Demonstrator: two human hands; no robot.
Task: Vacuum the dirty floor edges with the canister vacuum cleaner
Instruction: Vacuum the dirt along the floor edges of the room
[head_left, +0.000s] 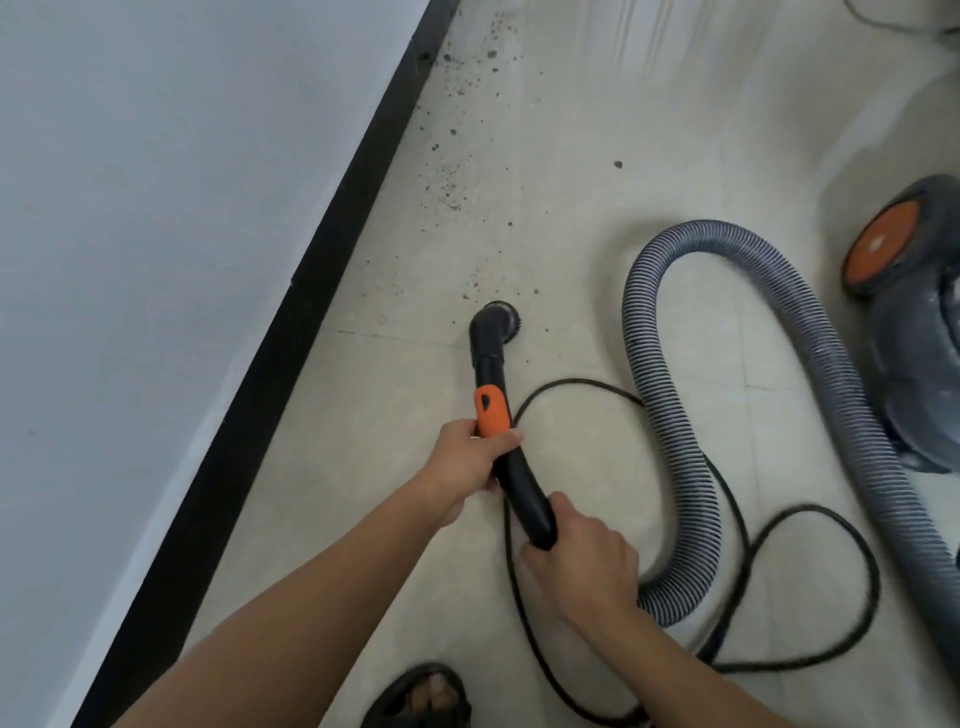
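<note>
The vacuum wand (519, 483) is gripped by both hands, left hand (470, 457) at its orange collar and right hand (576, 556) at its rear (for leverage, presumably), so the brush nozzle (496, 325) is set just short of grit (457, 171) strewn toward 12 o'clock beside the skirting (332, 249).

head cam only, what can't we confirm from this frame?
Head view:
- Canister vacuum: cut off by the right edge.
- Brush nozzle: mouth faces down; bristles and contact unseen.
- Wand to hose joint: hidden by the right hand.
- Power cord: runs out at the bottom edge; plug unseen.
- Dirt by the skirting: specks too small to identify.
</note>
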